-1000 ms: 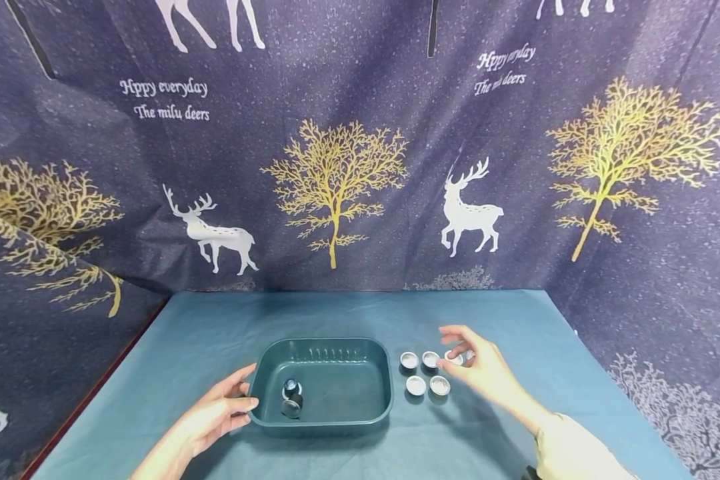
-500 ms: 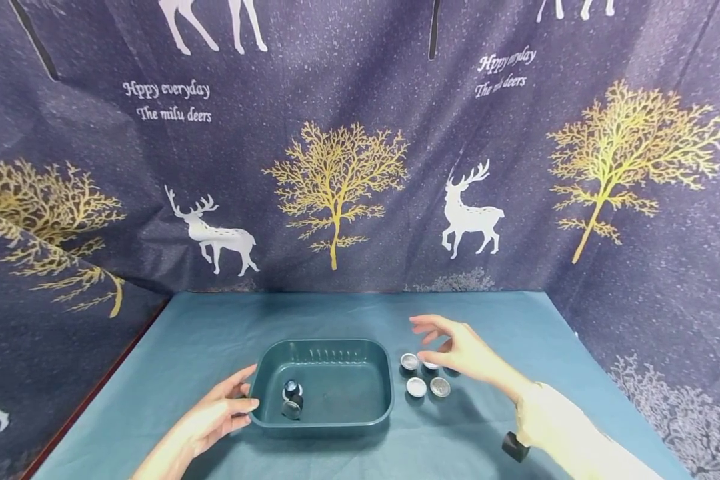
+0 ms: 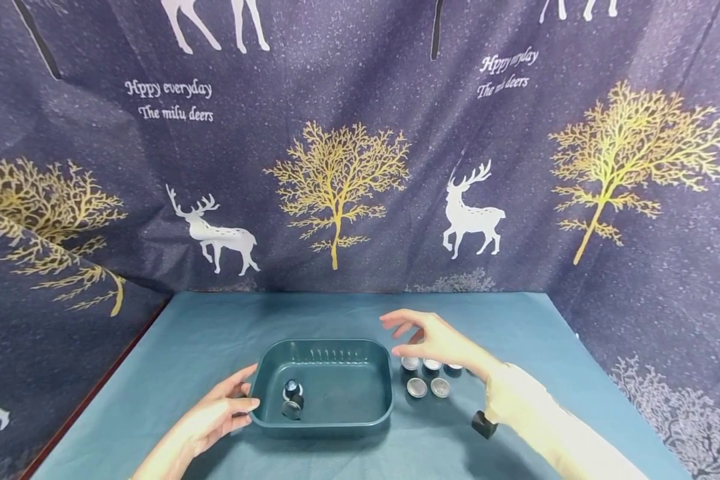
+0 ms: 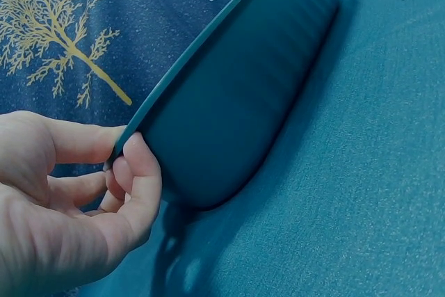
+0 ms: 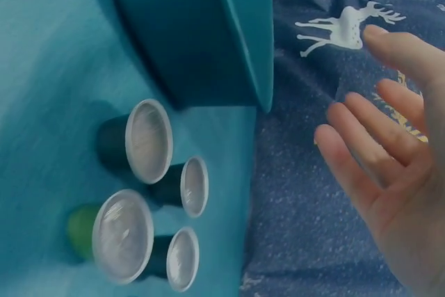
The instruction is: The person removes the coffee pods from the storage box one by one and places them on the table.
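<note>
The left hand [image 3: 216, 417] grips the left rim of the tray [image 3: 330, 419], thumb above and fingers [image 4: 135, 186] curled under; this grip is unchanged from one second ago. Two capsules [image 3: 292, 398] lie inside the tray near its left wall. The right hand [image 3: 438, 341], previously over the capsule cluster [image 3: 429, 377] right of the tray, has moved toward the tray's right rim. Its fingers [image 5: 361, 151] are spread and hold nothing. Judgement: no capsule is in transit.
</note>
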`<state>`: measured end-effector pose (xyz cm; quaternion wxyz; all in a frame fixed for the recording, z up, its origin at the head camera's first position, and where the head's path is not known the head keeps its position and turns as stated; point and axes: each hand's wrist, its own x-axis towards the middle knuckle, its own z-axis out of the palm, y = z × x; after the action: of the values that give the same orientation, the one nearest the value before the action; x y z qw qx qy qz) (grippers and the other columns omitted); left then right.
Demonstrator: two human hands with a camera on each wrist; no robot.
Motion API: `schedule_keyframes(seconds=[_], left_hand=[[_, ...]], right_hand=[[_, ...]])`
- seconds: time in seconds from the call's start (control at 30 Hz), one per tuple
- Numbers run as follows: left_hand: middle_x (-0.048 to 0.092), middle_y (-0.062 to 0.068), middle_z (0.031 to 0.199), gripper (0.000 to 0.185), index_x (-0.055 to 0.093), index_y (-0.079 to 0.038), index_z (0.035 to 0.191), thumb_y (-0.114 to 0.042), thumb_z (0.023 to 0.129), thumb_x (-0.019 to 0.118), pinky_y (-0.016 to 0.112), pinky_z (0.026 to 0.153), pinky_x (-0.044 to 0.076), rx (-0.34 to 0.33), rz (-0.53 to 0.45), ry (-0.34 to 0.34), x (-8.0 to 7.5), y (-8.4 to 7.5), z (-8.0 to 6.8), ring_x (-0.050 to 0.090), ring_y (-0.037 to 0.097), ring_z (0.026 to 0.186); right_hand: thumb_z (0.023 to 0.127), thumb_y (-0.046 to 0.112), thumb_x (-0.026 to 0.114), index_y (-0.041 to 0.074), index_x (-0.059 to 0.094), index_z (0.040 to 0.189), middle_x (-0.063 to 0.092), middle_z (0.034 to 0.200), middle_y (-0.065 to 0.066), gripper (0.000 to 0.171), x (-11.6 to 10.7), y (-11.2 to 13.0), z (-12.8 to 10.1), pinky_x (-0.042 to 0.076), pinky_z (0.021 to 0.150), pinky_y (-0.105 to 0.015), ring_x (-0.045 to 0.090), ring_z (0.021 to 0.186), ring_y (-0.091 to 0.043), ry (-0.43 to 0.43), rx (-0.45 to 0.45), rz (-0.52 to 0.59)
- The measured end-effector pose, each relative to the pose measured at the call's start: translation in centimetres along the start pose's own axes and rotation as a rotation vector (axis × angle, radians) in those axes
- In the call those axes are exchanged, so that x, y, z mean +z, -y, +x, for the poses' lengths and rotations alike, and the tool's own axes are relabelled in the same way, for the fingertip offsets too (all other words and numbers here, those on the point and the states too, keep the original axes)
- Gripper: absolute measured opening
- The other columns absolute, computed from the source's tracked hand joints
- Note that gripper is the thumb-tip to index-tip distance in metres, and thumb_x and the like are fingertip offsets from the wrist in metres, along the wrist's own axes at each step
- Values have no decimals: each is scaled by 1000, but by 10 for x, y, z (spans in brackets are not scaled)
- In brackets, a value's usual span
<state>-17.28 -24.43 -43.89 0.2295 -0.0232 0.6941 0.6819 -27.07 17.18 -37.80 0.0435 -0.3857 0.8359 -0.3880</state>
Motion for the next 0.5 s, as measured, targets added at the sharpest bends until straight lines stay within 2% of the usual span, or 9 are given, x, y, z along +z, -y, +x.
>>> schedule_keyframes(seconds=[0.27, 0.33, 0.5], left_hand=[[37, -1, 103, 85, 4, -2, 158, -9, 95, 61, 27, 77, 51, 3, 9, 1, 0, 0, 0, 50, 10, 86], [37, -1, 103, 85, 5, -2, 158, -10, 95, 61, 27, 77, 50, 1, 12, 0, 0, 0, -1, 49, 11, 86], [38, -1, 102, 86, 5, -2, 158, -10, 94, 61, 27, 77, 51, 4, 16, -1, 0, 0, -1, 51, 10, 86]], right_hand=[[88, 24, 75, 28, 56, 136, 64, 130, 2, 52, 5, 9, 30, 56, 88, -30, 65, 111, -20, 128, -16, 22], [88, 24, 75, 29, 57, 135, 64, 130, 2, 51, 7, 11, 38, 56, 89, -30, 65, 111, -16, 147, -17, 35], [88, 23, 75, 26, 58, 134, 64, 131, 0, 49, 14, 11, 56, 56, 90, -32, 64, 113, -17, 174, -17, 69]])
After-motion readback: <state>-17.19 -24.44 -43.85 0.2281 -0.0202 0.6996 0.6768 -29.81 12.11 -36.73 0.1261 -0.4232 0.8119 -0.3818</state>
